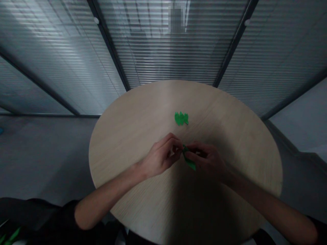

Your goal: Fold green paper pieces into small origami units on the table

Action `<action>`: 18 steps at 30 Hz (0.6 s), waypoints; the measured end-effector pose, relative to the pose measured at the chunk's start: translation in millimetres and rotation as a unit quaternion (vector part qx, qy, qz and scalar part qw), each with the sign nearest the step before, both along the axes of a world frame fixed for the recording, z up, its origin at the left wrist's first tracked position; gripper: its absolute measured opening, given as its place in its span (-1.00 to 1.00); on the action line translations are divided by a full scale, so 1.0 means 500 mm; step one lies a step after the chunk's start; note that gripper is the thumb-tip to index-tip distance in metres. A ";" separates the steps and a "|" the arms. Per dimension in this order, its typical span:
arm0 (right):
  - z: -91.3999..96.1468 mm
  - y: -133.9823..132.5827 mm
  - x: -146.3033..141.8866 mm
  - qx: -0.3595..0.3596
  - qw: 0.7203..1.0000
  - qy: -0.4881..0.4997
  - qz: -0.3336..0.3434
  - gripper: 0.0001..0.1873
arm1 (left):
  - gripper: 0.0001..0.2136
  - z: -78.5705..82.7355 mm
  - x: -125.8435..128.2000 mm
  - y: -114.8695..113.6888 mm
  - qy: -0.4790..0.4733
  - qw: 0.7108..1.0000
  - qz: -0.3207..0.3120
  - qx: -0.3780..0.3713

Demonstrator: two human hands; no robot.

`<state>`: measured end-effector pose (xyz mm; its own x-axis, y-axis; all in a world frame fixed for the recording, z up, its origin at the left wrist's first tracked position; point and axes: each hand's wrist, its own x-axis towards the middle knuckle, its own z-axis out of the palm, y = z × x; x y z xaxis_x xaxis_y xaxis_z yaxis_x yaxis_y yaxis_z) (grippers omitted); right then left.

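Note:
Both my hands meet over the middle of a round light-wood table (133, 136). My left hand (160, 156) and my right hand (208, 160) pinch a small folded green paper piece (189, 160) between their fingertips, fingers curled round it. A little further away on the table lies a small cluster of finished green folded paper shapes (181, 118), apart from both hands.
Behind the table stand glass walls with horizontal blinds (158, 44) and dark frames. Grey floor (43, 153) surrounds the table. Some green paper bits (9, 237) show at the bottom left corner near my dark sleeve.

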<state>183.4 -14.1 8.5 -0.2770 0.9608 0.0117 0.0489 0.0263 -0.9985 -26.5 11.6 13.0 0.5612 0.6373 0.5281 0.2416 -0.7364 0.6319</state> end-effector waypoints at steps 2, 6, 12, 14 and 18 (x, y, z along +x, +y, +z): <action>-0.003 0.000 -0.002 0.013 1.000 -0.003 -0.014 -0.80 | -0.93 -0.001 0.001 -0.001 -0.001 1.000 -0.002 0.001; -0.005 -0.002 -0.004 0.033 0.999 -0.016 -0.037 -0.80 | -0.91 -0.004 0.001 -0.002 -0.001 1.000 0.002 0.018; -0.007 -0.005 -0.002 0.060 0.996 -0.042 -0.056 -0.80 | -0.94 -0.004 0.001 -0.003 0.004 0.998 0.024 0.059; -0.009 -0.006 -0.001 0.069 0.995 -0.045 -0.059 -0.80 | -0.94 -0.003 0.003 -0.004 0.001 0.997 0.027 0.068; -0.010 -0.007 0.000 0.093 0.992 -0.059 -0.067 -0.82 | -0.95 0.000 0.008 -0.006 0.003 0.997 0.042 0.072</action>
